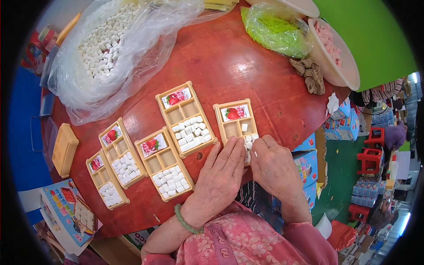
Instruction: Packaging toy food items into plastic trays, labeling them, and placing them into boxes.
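A beige compartment tray [216,118] lies on the red table in front of me, with a strawberry-printed packet [234,113] in its top section. White marshmallow pieces [248,138] sit in its lower section, and one loose piece [244,127] is in a middle compartment. My left hand [221,170] lies over the tray's lower left side, fingers stretched and together. My right hand [274,165] is at the tray's lower right, fingers curled in; a small white bit shows by its fingertips, but whether it is held is hidden. Both hands cover the tray's lower part.
Left of my hands stand several similar trays [213,128] with packets and marshmallows. A large clear bag of marshmallows [106,53] is at the far left, beside stacked beige lids or trays [65,150]. Far right are a green bag [276,33], white bowl [349,66] and brown cloth [309,75].
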Demonstrator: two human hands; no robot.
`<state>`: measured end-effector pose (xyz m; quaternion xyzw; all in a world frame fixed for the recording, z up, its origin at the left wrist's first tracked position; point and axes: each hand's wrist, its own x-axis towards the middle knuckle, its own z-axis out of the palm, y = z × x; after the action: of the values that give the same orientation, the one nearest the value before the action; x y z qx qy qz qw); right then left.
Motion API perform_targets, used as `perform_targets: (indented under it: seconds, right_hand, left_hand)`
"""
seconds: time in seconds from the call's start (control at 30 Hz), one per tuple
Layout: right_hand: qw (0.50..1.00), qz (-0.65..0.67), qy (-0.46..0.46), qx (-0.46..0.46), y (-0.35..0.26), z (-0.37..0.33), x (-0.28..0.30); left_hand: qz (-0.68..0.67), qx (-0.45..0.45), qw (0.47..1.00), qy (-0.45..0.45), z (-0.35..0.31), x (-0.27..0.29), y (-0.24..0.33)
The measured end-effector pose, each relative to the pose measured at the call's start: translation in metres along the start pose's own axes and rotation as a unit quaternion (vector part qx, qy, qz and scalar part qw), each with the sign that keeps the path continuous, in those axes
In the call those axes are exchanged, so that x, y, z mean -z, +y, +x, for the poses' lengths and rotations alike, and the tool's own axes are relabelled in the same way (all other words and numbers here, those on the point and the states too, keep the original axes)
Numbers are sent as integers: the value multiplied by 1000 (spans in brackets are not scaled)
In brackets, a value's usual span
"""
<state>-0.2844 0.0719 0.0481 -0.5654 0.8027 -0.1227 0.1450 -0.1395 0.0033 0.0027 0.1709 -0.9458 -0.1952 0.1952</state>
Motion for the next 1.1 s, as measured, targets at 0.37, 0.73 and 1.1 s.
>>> perform_targets:
  seconds: [0.37,0.73,1.1]
  right_hand:
    - [994,105,33,29,7,-4,13]
    - [996,77,18,45,8,-1,11]
    - [998,57,12,17,6,1,3]
  left_hand:
    - [32,0,999,-20,-2,2,3]
    - [79,-17,995,-53,-2,2,2]
    - [56,-11,998,-32,-1,1,5]
